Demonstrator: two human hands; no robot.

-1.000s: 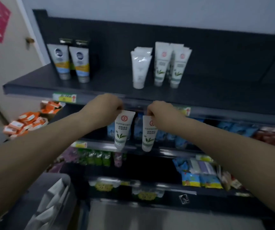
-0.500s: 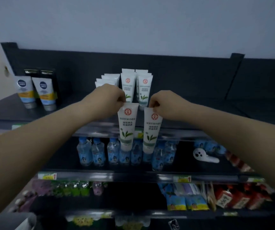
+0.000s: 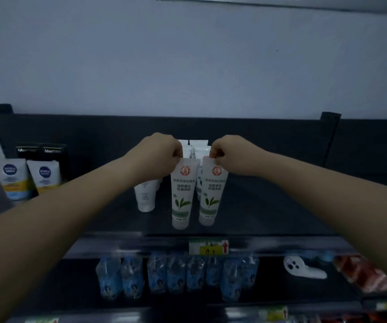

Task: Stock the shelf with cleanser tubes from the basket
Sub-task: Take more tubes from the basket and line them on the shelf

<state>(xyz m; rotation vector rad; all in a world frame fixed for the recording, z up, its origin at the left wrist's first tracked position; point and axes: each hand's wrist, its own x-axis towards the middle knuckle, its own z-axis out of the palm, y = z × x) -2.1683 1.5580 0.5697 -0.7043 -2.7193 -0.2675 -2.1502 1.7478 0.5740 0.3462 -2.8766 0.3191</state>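
Note:
My left hand (image 3: 157,155) pinches the crimped top of a white cleanser tube (image 3: 183,194) with a red logo and green leaves. My right hand (image 3: 232,155) pinches a matching tube (image 3: 212,194) the same way. Both tubes hang cap down, side by side, over the front part of the dark top shelf (image 3: 269,217), their caps at or just above its surface. Behind them stand more white tubes (image 3: 146,197), partly hidden by my hands. The basket is out of view.
Two blue-and-yellow tubes (image 3: 30,178) with black boxes behind stand at the shelf's left end. A yellow price tag (image 3: 207,247) sits on the shelf's front edge. Below are blue bottles (image 3: 176,273), a white device (image 3: 302,268) and red packs (image 3: 365,273).
Both hands have carried their tubes up and forward from below the shelf edge to over the top shelf. The view has tilted upward and the basket has left the frame.

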